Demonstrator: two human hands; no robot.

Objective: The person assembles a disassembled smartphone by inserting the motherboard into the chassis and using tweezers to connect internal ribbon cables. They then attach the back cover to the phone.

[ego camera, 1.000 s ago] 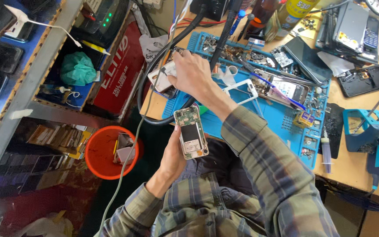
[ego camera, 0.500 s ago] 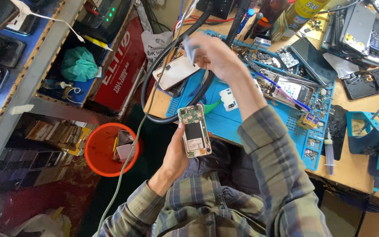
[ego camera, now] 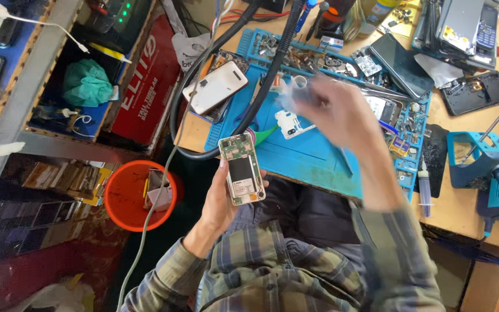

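Left of the blue work mat [ego camera: 319,156]: a red printed box [ego camera: 145,92]; right, a dark phone screen [ego camera: 401,65].

Blue work mat [ego camera: 313,156] at centre, white phone back cover [ego camera: 215,86] at 11 o'clock from it, red bucket [ego camera: 140,195] at 8 o'clock, green cloth [ego camera: 88,84] far at 10 o'clock, blue stand [ego camera: 480,164] at 3 o'clock.

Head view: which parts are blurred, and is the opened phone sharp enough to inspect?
Head view: the right hand is smeared by motion blur, whatever it holds unreadable; the opened phone in the left hand is sharp, evenly lit, without glare; the blue mat stays crisp.
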